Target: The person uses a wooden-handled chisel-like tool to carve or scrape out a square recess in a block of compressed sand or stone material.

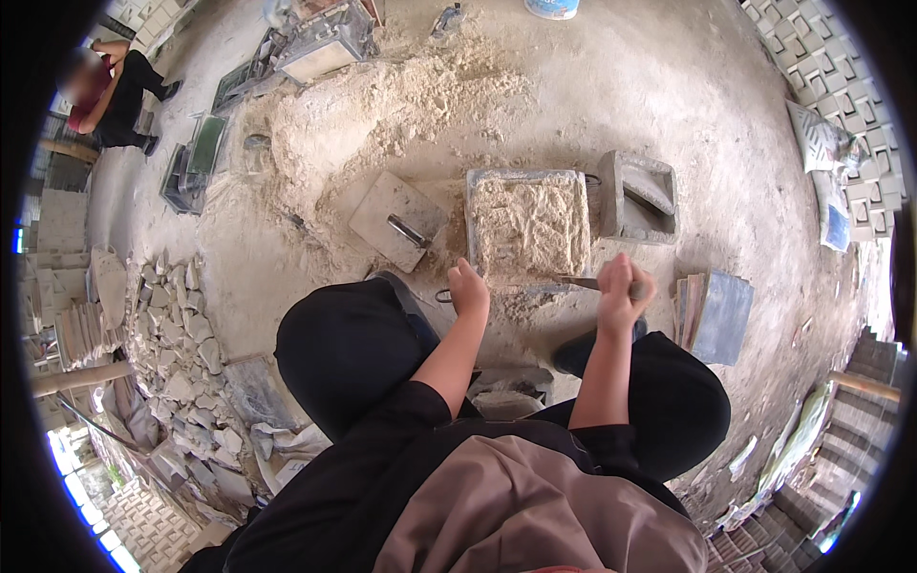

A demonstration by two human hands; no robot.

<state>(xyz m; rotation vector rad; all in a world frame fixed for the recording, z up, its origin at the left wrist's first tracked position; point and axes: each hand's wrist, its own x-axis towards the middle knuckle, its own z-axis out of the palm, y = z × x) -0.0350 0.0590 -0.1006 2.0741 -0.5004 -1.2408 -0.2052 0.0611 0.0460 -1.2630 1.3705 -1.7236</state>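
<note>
right hand: the person's right hand [626,286] is wrapped around the handle of a small trowel [580,282], whose narrow blade points left along the near edge of the mould.
left hand: the left hand [468,286] is at the near left corner of the mould, fingers curled; whether they pinch the rim cannot be told.
mould: the square mould [526,174] lies on the floor in front of the person, between and just beyond the two hands.
filling: pale, crumbly mix [530,224] fills it, lumpy and uneven on top, with crumbs spilled along the near side.
loops: a dark metal loop [442,296] shows just left of the left hand; another is by the mould's far right corner.
board: left of the mould, a square board [377,220] lies turned at an angle, a metal handle [409,231] on its top.
box: right of the mould stands a grey rectangular box [611,196], a slab [647,191] tilted inside.
tiles: flat grey tiles [723,320] lean together near the right knee.
powder: a wide pale heap [334,134] spreads beyond the board.
rubble: broken pieces [177,334] cover the floor at left.
co-worker: another person [119,100] sits at far upper left.
</note>
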